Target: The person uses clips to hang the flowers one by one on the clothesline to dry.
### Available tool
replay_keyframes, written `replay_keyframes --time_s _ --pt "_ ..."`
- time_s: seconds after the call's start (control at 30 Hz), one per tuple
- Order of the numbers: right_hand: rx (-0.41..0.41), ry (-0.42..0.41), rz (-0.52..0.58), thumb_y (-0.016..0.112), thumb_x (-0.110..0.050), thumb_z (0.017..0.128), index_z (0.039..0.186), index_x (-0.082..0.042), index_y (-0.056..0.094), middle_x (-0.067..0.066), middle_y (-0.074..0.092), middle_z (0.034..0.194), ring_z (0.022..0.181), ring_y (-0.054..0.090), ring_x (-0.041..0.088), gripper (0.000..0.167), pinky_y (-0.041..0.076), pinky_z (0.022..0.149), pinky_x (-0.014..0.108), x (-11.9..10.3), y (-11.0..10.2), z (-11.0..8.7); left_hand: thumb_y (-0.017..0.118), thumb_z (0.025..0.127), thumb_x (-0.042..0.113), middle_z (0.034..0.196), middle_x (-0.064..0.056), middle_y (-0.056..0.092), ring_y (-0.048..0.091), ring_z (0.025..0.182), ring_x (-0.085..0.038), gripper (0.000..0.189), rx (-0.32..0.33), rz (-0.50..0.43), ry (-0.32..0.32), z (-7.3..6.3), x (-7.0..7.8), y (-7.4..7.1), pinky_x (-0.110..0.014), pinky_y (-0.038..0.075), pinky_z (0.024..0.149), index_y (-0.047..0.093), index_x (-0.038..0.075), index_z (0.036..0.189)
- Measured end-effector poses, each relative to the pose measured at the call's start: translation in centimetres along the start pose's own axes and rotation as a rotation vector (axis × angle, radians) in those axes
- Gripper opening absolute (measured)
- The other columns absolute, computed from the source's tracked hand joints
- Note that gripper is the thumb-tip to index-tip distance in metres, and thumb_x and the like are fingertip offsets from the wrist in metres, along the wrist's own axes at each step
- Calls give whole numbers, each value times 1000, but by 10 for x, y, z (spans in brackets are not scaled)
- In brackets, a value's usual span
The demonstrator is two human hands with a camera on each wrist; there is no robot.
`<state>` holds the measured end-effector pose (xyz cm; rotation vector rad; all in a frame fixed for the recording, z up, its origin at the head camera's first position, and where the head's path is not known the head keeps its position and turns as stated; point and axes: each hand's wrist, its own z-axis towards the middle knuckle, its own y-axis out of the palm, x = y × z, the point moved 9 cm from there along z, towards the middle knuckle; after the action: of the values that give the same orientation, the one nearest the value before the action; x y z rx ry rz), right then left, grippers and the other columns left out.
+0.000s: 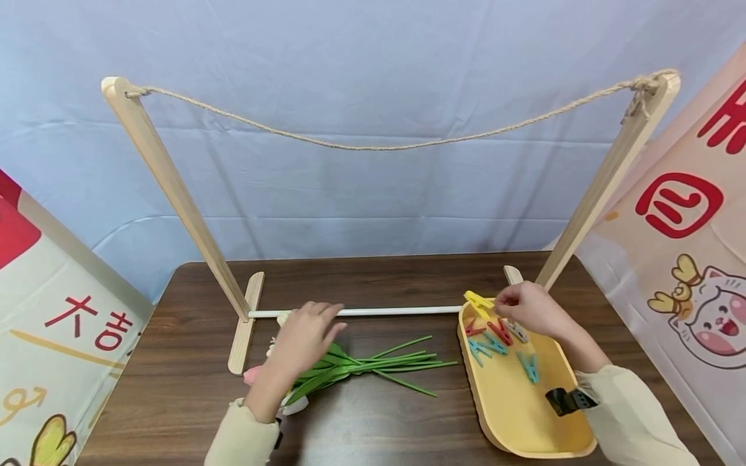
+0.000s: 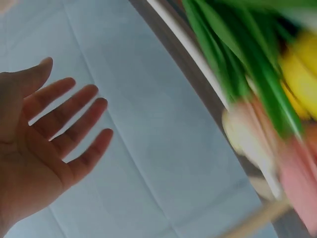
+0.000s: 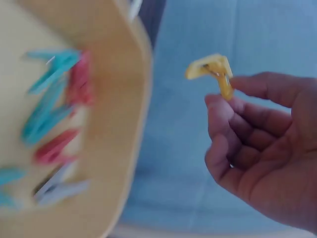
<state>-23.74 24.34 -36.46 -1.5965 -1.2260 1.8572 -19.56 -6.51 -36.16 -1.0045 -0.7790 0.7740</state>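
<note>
On brown tabletop (image 1: 361,281) I see flowers (image 1: 329,372), stems (image 1: 384,369) toward three o'clock, near the spread, empty left hand (image 1: 307,340); right hand (image 1: 533,309) pinches a yellow clothespin (image 3: 218,60).

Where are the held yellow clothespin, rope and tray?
Held yellow clothespin (image 3: 222,74): right wrist view, middle of its body.
Rope (image 1: 373,148): head view, lowest part of the sag.
Tray (image 1: 514,411): head view, bare floor.

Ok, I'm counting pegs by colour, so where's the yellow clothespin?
The right hand pinches the yellow clothespin; in the head view it's right of centre, by the far left corner of the tray.
</note>
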Motion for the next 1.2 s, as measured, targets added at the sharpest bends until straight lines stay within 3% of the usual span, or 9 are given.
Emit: replay_keyframes --time_s 0.13,0.3,0.43,0.57,0.73,0.9,1.07,1.2 --pt "-105 -112 61 60 -4 85 85 0 68 -2 63 70 51 51 7 9 43 49 24 -43 16 9 62 87 26 101 -6 65 59 93 -23 34 -10 -25 112 13 37 6 -40 47 76 62 8 116" --pt "-247 -173 184 60 -5 86 86 0 67 -1 65 74 59 59 8 9 48 52 25 -78 42 13 65 85 26 100 0 65 59 92 -16 36 34 9 240 21 72 8 -35 47 73 61 14 118" --pt "-303 -196 250 60 -6 86 85 -1 67 -1 64 72 60 59 10 8 49 55 27 -94 51 15 71 79 25 94 4 65 59 87 -12 36 117 41 320 22 87 2 -30 45 70 62 16 113" --pt "-316 -226 296 61 -6 86 88 1 66 -1 63 70 60 58 10 9 49 56 27 -103 54 15 73 78 19 87 5 66 60 81 -10 23 187 17 358 20 89 -4 -27 45 66 67 15 100" --pt "-236 -283 343 61 -8 87 98 4 64 4 64 78 67 59 11 17 49 58 26 -110 50 13 71 80 18 81 3 67 60 74 -11 13 223 -90 323 20 82 -13 -27 45 61 69 12 91" --pt "-102 -390 341 70 -10 80 113 2 58 6 62 90 77 60 18 37 51 65 29 -116 42 8 66 84 20 82 1 68 61 72 -11 14 189 -215 225 23 70 -19 -28 47 63 70 10 92" --pt "70 -535 325 74 -3 74 110 -1 60 3 59 94 77 59 19 38 51 65 32 -123 32 3 66 84 18 84 -1 68 62 74 -12 13 158 -306 183 26 66 -24 -31 49 65 71 9 92" --pt "133 -592 337 73 3 72 105 -1 62 2 59 92 76 59 19 34 50 64 29 -126 29 1 67 83 16 84 -2 68 62 71 -13 14 140 -335 169 25 66 -23 -29 49 63 70 8 93"
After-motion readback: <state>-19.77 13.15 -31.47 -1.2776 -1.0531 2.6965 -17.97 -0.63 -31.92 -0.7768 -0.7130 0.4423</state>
